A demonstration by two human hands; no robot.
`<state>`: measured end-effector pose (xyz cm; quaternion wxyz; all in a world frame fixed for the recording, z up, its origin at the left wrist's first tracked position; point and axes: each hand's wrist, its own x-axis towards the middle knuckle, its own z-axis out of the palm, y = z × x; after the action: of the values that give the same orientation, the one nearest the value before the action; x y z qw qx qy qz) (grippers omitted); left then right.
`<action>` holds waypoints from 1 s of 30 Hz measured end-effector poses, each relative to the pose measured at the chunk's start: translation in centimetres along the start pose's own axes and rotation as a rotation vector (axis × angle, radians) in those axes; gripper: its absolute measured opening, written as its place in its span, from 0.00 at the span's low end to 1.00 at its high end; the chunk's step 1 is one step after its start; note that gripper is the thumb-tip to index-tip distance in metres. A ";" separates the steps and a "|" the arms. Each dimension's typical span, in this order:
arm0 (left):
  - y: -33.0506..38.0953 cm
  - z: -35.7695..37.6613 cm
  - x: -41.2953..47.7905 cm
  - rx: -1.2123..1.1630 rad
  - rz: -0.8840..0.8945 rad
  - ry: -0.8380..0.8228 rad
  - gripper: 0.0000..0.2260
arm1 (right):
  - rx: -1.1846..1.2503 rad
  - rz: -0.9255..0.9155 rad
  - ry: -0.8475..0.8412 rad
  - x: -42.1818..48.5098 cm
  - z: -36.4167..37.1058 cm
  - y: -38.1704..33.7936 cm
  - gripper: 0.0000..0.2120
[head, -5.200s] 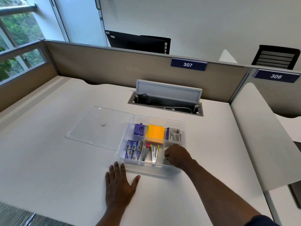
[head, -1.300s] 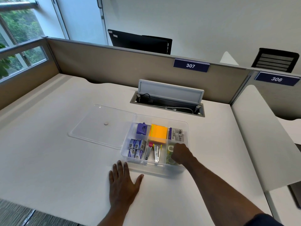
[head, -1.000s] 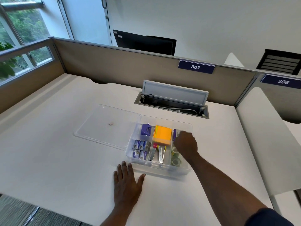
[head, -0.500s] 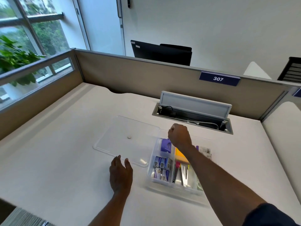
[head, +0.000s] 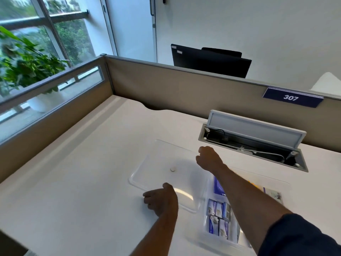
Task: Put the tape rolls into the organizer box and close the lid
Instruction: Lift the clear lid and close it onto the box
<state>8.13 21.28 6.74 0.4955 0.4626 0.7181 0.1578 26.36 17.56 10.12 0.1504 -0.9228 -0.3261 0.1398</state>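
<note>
The clear flat plastic lid (head: 166, 172) lies on the white desk (head: 73, 182) left of the clear compartmented organizer box (head: 217, 233), long axis running near-left to far-right. The right hand (head: 208, 158) curls at its far corner and the left hand (head: 160, 199) at its near edge; whether either actually grips it cannot be told.

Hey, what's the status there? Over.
Left hand at lid's near edge, right hand at far corner. Grip unclear. Organizer box uncovered beside it. Nothing blocking. Over.

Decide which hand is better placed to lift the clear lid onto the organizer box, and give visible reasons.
Probably both. The left hand sits at the near edge of the lid; the right hand sits at its far edge, reaching across the organizer box. Neither grip is clearly visible.
</note>
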 end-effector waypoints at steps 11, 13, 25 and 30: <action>1.1 1.2 1.1 -0.088 -0.112 -0.010 0.26 | -0.216 0.103 -0.295 4.7 2.9 -0.1 0.23; 1.3 1.1 1.1 -0.105 -0.100 -0.008 0.24 | -0.237 0.119 -0.319 4.9 3.4 0.1 0.23; 3.5 -0.5 5.4 -0.499 0.069 -0.032 0.04 | 0.010 0.205 -0.236 6.7 1.5 0.7 0.22; 9.0 -1.3 3.6 -0.686 0.370 -0.103 0.07 | 0.403 0.217 -0.118 7.1 0.2 0.5 0.13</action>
<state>11.33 29.26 11.43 0.6201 0.3988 0.5023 0.4518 31.90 21.75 8.61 0.2963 -0.8941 -0.1986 0.2709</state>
